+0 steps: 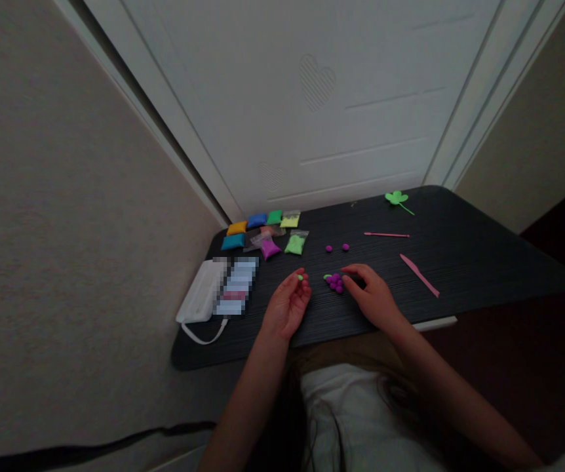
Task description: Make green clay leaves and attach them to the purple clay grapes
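Observation:
Between finger and thumb, my left hand pinches a small piece of light green clay. On the dark table lies a cluster of purple clay balls, shaped like a bunch of grapes. A small light green clay piece sits at its left end. My right hand is at the right side of the cluster, thumb and fingers apart; whether a fingertip touches it I cannot tell. Two loose purple clay balls lie just beyond the cluster.
Several clay packets stand at the back left, including a light green packet and a purple packet. A white power bank with a cable lies beside a phone. To the right are a pink stick, a pink knife and a green clover shape.

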Available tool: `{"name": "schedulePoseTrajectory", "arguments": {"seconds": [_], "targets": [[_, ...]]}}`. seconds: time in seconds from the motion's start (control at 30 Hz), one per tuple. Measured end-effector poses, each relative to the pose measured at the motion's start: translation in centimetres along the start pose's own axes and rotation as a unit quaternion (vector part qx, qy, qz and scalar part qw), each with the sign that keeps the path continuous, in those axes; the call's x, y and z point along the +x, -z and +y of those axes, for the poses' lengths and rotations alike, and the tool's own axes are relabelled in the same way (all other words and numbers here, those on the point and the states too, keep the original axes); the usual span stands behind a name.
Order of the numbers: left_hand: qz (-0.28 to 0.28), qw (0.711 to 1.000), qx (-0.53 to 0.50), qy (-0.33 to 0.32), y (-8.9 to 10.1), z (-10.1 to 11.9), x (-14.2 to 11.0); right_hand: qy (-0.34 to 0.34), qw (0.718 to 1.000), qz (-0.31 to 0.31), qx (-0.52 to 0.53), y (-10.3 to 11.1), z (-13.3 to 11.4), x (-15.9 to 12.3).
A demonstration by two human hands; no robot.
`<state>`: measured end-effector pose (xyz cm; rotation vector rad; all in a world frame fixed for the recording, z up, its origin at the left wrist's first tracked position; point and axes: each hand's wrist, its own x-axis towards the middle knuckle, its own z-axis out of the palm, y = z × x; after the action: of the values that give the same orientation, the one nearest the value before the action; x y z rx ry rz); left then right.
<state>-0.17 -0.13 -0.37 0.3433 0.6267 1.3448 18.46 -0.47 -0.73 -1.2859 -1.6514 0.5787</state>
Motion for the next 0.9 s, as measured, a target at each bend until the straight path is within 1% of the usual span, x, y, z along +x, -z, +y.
{"name": "schedulePoseTrajectory", "arguments": {"seconds": [0.13,0.27,0.37,0.5,0.67,0.8,0.9], "targets": [[-0.019,1.000,-0.008,-0.005,0.05,-0.14,-0.01,-0.001,1.000,0.000,-0.002,-0.02,0.01,0.02],[-0.021,1.000,-0.005,-0.008,-0.10,-0.21,-0.04,-0.005,1.000,-0.001,0.002,-0.03,0.00,0.03],[-0.013,1.000,0.003,-0.003,-0.19,-0.14,-0.11,-0.003,1.000,-0.003,0.003,-0.09,0.00,0.03],[0.019,1.000,0.018,0.005,-0.41,-0.01,-0.19,-0.005,1.000,0.001,-0.001,-0.11,-0.03,0.04],[0.036,0.999,0.020,-0.010,-0.56,0.01,-0.08,-0.004,1.000,-0.002,0.000,-0.04,-0.14,0.09],[0.024,0.999,0.008,-0.031,-0.26,-0.06,0.04,0.000,1.000,-0.002,0.001,-0.04,-0.15,0.11],[0.009,0.999,-0.001,-0.032,-0.16,-0.06,-0.02,-0.001,1.000,-0.001,0.005,-0.08,-0.10,0.08]]}}
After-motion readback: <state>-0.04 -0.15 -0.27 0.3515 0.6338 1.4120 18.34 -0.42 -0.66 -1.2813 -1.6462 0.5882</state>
